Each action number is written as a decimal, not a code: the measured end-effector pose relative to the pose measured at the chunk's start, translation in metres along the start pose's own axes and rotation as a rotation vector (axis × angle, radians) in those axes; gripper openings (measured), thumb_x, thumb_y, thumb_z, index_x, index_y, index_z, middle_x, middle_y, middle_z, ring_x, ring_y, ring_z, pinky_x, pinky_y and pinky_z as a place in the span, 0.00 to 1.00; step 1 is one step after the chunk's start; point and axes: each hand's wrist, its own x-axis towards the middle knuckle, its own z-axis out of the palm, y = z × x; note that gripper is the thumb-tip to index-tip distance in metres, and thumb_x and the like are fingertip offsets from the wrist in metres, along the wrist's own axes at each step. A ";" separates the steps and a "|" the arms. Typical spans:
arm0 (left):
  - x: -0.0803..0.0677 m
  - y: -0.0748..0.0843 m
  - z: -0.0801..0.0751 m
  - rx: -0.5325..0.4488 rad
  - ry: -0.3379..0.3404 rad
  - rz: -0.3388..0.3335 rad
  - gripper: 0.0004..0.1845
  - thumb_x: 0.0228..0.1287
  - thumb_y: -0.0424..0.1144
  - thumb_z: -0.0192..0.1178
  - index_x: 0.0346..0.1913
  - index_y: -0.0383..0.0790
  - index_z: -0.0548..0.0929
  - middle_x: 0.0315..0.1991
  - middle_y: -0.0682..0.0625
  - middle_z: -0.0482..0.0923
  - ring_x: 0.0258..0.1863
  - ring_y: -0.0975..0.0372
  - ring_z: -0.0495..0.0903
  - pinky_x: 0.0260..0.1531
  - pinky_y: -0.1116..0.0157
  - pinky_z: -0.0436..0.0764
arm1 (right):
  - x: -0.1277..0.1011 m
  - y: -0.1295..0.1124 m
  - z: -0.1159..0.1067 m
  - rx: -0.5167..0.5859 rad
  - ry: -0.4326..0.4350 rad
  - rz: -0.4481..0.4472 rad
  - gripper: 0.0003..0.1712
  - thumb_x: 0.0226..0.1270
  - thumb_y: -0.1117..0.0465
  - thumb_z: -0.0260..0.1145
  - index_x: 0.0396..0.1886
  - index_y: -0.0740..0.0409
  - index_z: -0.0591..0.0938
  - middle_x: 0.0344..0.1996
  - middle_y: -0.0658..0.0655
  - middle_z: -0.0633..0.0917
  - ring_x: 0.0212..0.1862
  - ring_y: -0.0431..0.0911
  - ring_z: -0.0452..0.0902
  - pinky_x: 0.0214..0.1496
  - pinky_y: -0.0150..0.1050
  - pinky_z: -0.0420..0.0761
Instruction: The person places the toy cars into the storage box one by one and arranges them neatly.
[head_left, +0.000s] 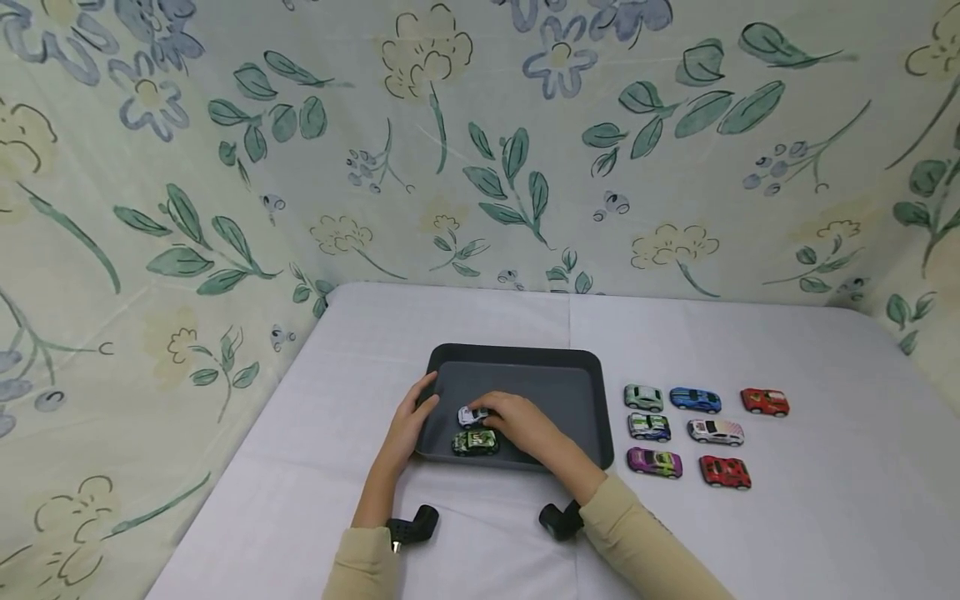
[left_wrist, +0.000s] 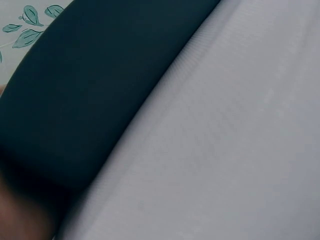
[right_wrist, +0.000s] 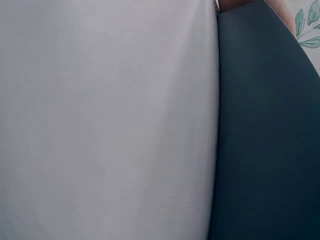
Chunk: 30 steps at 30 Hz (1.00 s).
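A dark grey tray (head_left: 525, 357) lies on the white-covered table. My left hand (head_left: 406, 423) holds its left side, with the thumb over the rim. Inside the tray, my right hand (head_left: 521, 421) pinches a small white toy car (head_left: 467, 417), whose right end the fingers hide. A green camouflage-patterned toy car (head_left: 476, 442) sits just in front of the white one, toward me. In the left wrist view the tray wall (left_wrist: 95, 85) covers much of the left side, with a blurred bit of hand (left_wrist: 22, 215) below. The right wrist view shows the tray's outer wall (right_wrist: 270, 130).
Right of the tray stand several toy cars: pale green (head_left: 643, 397), blue (head_left: 695, 399), white-and-green (head_left: 649, 427), white (head_left: 716, 432), purple (head_left: 655, 462) and two red ones, far (head_left: 765, 402) and near (head_left: 724, 472). A floral cloth (head_left: 480, 167) hangs behind the table.
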 end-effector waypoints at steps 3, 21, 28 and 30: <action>-0.001 0.000 0.000 0.005 -0.001 0.000 0.26 0.68 0.41 0.47 0.68 0.44 0.60 0.72 0.45 0.48 0.72 0.52 0.44 0.69 0.49 0.45 | -0.001 0.000 0.001 0.007 0.007 -0.011 0.18 0.60 0.62 0.61 0.51 0.51 0.79 0.51 0.53 0.80 0.55 0.48 0.75 0.55 0.42 0.75; 0.015 -0.031 -0.001 -0.002 0.040 0.011 0.24 0.67 0.44 0.48 0.66 0.53 0.64 0.71 0.50 0.51 0.72 0.53 0.45 0.69 0.48 0.45 | -0.004 0.000 0.001 0.024 0.019 0.003 0.17 0.62 0.62 0.59 0.52 0.51 0.78 0.51 0.53 0.80 0.55 0.48 0.75 0.55 0.43 0.75; 0.002 -0.003 0.001 -0.003 0.011 -0.008 0.25 0.68 0.40 0.47 0.68 0.45 0.61 0.72 0.46 0.49 0.72 0.51 0.44 0.69 0.48 0.45 | -0.009 -0.003 -0.012 -0.042 0.039 0.014 0.18 0.65 0.60 0.57 0.54 0.48 0.77 0.54 0.52 0.78 0.57 0.47 0.73 0.57 0.42 0.75; 0.000 -0.001 0.000 0.009 0.015 -0.012 0.25 0.68 0.41 0.46 0.68 0.45 0.60 0.72 0.46 0.49 0.72 0.51 0.44 0.69 0.48 0.45 | -0.011 -0.004 -0.015 -0.074 0.053 -0.007 0.18 0.65 0.60 0.57 0.54 0.48 0.77 0.55 0.52 0.78 0.58 0.47 0.73 0.56 0.42 0.75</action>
